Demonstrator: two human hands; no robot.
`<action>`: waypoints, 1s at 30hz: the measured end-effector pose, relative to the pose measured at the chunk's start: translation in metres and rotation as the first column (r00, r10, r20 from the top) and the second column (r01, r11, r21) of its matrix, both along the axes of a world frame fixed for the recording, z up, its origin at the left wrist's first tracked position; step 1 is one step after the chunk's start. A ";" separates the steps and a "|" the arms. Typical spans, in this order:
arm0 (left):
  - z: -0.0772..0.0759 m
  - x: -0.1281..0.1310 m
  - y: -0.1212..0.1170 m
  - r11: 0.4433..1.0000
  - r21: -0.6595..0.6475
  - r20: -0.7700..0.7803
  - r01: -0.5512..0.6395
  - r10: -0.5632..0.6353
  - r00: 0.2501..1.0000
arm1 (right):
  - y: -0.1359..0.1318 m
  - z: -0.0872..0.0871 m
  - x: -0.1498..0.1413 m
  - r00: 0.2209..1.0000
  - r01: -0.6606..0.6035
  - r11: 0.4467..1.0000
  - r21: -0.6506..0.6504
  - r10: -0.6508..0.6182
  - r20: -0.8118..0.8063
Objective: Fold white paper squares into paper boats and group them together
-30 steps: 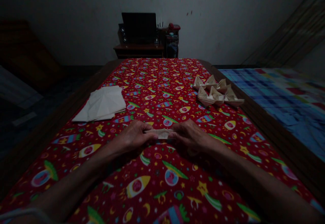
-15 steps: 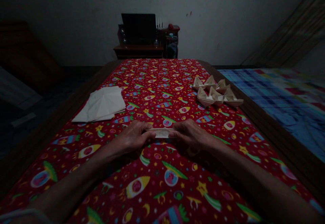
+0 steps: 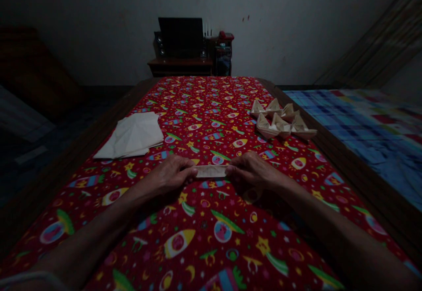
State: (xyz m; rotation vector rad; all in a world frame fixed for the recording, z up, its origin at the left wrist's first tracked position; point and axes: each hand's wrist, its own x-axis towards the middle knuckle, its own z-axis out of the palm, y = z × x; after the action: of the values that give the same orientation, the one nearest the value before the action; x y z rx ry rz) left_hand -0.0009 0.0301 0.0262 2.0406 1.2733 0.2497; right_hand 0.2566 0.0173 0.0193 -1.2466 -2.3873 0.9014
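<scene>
Several pale sheets (image 3: 132, 135), stacked unevenly, at left on red patterned cloth (image 3: 211, 225). Left hand (image 3: 171, 172) clamped on left end of folded paper strip (image 3: 211, 171), which spans between hands, near cloth. Best pinched evenly, long edges kept parallel, pull gentle to spare creases. Right hand (image 3: 252, 170) clamped on right end, apart from left. Dim light could hide misaligned folds; cloth might give under pressing. Peaked paper shapes (image 3: 275, 127) clustered farther right, beyond right hand.

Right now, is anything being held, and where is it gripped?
Yes, a folded paper strip: the left hand pinches its left end, the right hand its right.
</scene>
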 end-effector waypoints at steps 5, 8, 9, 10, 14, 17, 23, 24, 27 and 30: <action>-0.009 -0.003 0.005 0.982 -0.189 0.178 0.004 0.030 0.984 | 0.001 0.003 0.002 0.999 0.004 1.000 -0.026 -0.004 0.033; -0.010 -0.004 0.007 0.971 -0.238 0.240 -0.020 0.079 0.968 | 0.002 0.003 0.003 0.998 0.008 1.000 -0.001 -0.008 0.063; -0.009 -0.004 0.008 0.965 -0.260 0.266 -0.029 0.100 0.959 | 0.002 0.002 0.003 0.997 0.012 1.000 0.006 -0.012 0.073; -0.008 -0.004 0.009 0.958 -0.286 0.289 -0.036 0.122 0.950 | 0.003 0.002 0.004 0.996 0.016 1.000 0.013 -0.017 0.083; -0.005 -0.003 0.011 0.939 -0.336 0.331 -0.077 0.195 0.923 | 0.006 0.001 0.008 0.993 0.020 0.999 0.032 -0.023 0.116; -0.004 -0.001 0.009 0.935 -0.338 0.314 -0.108 0.220 0.923 | 0.007 0.001 0.011 0.992 0.000 0.996 0.088 -0.011 0.124; -0.006 0.005 0.002 0.970 -0.222 0.258 -0.096 0.154 0.954 | 0.005 0.000 0.014 0.987 -0.039 0.984 0.174 0.011 0.161; -0.007 0.005 0.001 0.983 -0.162 0.228 -0.090 0.126 0.966 | 0.004 -0.001 0.013 0.987 -0.043 0.983 0.178 0.015 0.157; -0.006 0.004 -0.003 0.995 0.081 0.086 -0.065 0.058 0.995 | 0.003 -0.003 0.013 0.995 -0.017 0.979 0.202 -0.004 0.104; -0.002 0.003 -0.007 0.962 0.269 0.013 -0.045 0.043 0.999 | 0.003 -0.004 0.012 0.999 0.038 0.977 0.209 -0.045 0.027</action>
State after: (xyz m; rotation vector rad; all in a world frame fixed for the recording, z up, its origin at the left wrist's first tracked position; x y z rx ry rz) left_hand 0.0018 0.0229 0.0242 2.2371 1.3420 0.4732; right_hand 0.2687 0.0205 0.0151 -1.2321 -2.3976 0.6048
